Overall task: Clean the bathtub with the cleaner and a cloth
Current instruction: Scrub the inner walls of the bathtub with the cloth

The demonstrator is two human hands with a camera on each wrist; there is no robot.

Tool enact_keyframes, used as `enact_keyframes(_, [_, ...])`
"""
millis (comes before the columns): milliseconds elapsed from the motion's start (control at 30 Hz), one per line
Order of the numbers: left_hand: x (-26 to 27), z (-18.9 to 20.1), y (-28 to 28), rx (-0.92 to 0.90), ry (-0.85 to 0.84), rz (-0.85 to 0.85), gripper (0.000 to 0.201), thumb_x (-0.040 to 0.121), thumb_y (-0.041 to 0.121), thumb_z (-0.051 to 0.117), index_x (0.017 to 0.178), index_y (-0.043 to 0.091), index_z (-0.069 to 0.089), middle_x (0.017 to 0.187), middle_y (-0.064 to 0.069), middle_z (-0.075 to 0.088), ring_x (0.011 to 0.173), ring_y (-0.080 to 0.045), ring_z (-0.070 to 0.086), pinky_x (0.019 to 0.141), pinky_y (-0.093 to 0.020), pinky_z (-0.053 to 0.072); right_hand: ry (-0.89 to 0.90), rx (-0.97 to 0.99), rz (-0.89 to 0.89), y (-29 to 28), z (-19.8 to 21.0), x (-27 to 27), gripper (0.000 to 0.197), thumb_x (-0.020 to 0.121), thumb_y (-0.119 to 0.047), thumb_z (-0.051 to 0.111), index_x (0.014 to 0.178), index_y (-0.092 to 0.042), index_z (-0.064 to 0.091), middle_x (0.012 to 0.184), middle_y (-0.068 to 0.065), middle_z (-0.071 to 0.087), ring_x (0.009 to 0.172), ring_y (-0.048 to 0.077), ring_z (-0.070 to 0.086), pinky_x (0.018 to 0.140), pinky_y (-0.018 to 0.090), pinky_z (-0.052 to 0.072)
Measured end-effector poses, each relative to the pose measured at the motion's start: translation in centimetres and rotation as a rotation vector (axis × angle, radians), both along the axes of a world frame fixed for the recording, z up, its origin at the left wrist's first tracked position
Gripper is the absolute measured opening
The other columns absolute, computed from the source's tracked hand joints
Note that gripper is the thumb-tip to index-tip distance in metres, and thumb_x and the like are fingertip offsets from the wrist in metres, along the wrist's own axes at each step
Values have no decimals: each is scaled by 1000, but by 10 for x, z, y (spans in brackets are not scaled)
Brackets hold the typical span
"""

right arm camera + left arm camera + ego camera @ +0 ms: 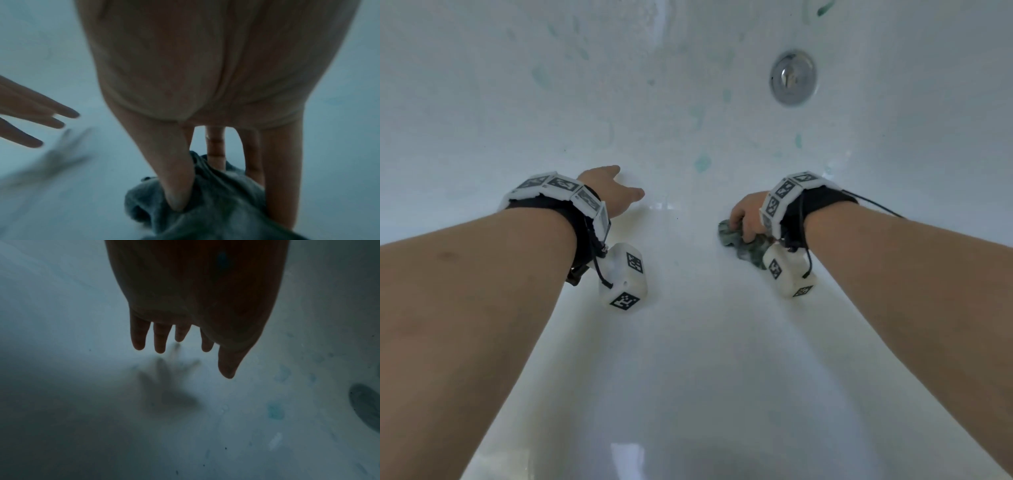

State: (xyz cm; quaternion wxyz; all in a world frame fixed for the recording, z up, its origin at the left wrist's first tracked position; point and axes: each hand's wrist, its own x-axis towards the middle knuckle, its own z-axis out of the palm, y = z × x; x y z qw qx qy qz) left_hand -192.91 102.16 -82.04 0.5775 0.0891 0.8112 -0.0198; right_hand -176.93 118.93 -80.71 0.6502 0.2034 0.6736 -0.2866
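Observation:
Both arms reach down into a white bathtub [688,342]. My right hand [744,219] grips a crumpled grey-green cloth [748,248] against the tub floor; in the right wrist view the thumb and fingers dig into the cloth [216,203]. My left hand [619,193] hovers just above the tub floor to the left, fingers straight and spread, holding nothing; its fingers [160,339] cast a shadow on the floor below. Blue-green blobs of cleaner [702,162] dot the tub surface ahead of both hands. No cleaner bottle is in view.
A round chrome drain fitting [792,77] sits at the far right of the tub, seen as a dark disc [366,405] in the left wrist view. More cleaner smears [825,7] mark the far wall. The tub walls rise on both sides.

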Motion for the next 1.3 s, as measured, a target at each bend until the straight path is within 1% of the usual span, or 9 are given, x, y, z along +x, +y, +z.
enact_keyframes(100, [9, -8, 0, -48, 10, -13, 80, 92, 47, 57, 154, 27, 11, 160, -12, -5, 140, -40, 27, 112, -44, 28, 111, -19, 33, -19, -11, -21, 43, 91, -10, 55, 134, -13, 50, 137, 8, 45, 103, 22, 50, 83, 24, 41])
enact_keyframes(200, [18, -19, 2, -57, 10, 3, 89, 89, 49, 60, 154, 30, 3, 156, -14, -24, 139, -48, 24, 115, -47, 26, 305, 94, 95, -31, -24, -31, 39, 93, -16, 46, 131, -22, 51, 127, 3, 39, 95, 23, 40, 86, 23, 35])
enact_keyframes(300, [23, -30, 4, -86, -13, -18, 96, 87, 54, 60, 153, 31, -6, 151, -16, -36, 138, -53, 22, 117, -47, 22, 364, 213, -25, -32, -34, -39, 41, 88, -23, 51, 128, -29, 52, 143, 6, 22, 117, 34, 36, 101, 37, 38])
enact_keyframes(467, [17, -38, 5, -116, -62, -26, 98, 87, 55, 59, 152, 34, -12, 149, -16, -39, 140, -53, 13, 118, -46, 18, 344, 337, -191, -15, -39, -48, 49, 86, -20, 56, 133, -27, 46, 149, 5, 14, 126, 36, 29, 100, 37, 38])
enact_keyframes(667, [13, -43, 8, -152, -108, -68, 97, 89, 55, 56, 151, 32, -15, 150, -19, -37, 141, -53, 7, 119, -47, 12, 319, 363, -178, -10, -41, -48, 58, 84, -24, 60, 138, -27, 39, 152, 6, 9, 130, 37, 26, 100, 39, 38])
enact_keyframes(900, [20, -51, 4, -141, -79, -105, 98, 89, 60, 51, 149, 31, -21, 155, -19, -27, 142, -51, -2, 116, -47, -7, 352, 390, -209, -11, -48, -46, 59, 84, -25, 62, 137, -30, 38, 150, 5, 11, 129, 37, 27, 100, 42, 41])
enact_keyframes(1100, [21, -44, 5, -111, -52, -50, 98, 86, 64, 53, 150, 35, -16, 147, -19, -41, 139, -55, 13, 119, -47, 12, 246, 529, -272, -2, -42, -32, 57, 89, -29, 54, 141, -22, 32, 153, 11, 8, 135, 37, 24, 109, 42, 31])
enact_keyframes(1233, [19, -37, 10, -99, -55, -20, 97, 86, 65, 52, 151, 34, -14, 147, -20, -41, 139, -55, 11, 119, -48, 14, 100, 506, 30, 23, -39, -10, 53, 93, -30, 44, 144, -19, 33, 151, 15, 23, 139, 37, 20, 112, 53, 19])
enact_keyframes(1300, [18, -37, 10, -97, -55, -1, 97, 86, 65, 52, 151, 35, -13, 147, -19, -41, 139, -55, 10, 119, -47, 14, 26, 495, 63, 34, -39, 2, 51, 94, -30, 38, 144, -23, 34, 152, 14, 26, 138, 36, 25, 110, 59, 21])
